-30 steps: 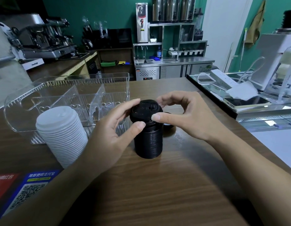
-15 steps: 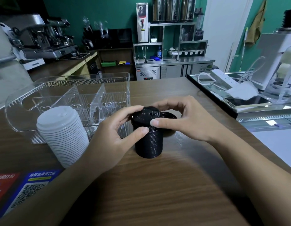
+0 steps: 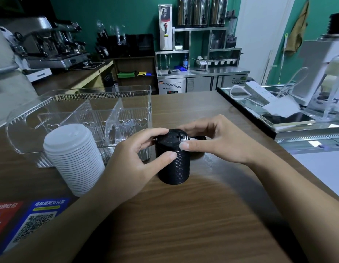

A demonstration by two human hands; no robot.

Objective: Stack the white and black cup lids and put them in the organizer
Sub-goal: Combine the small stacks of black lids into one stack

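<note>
1. The stack of black cup lids (image 3: 173,164) stands upright at the centre of the wooden counter (image 3: 183,224).
2. Your left hand (image 3: 134,158) grasps its top from 9 o'clock, thumb and fingers curled round the rim.
3. Your right hand (image 3: 212,141) pinches that top from 3 o'clock.
4. The white lid stack (image 3: 73,158) stands at 9 o'clock, the clear organizer (image 3: 85,118) at 10 o'clock behind it.

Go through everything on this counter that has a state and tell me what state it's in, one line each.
black lid stack: upright on the counter, gripped near its top by both hands
white lid stack: upright, untouched, outside the organizer
organizer: compartments hold no lids
loose black lid: on the counter behind the right hand, mostly hidden
left hand: fingers pinch the stack
right hand: fingers pinch the top lid
</note>
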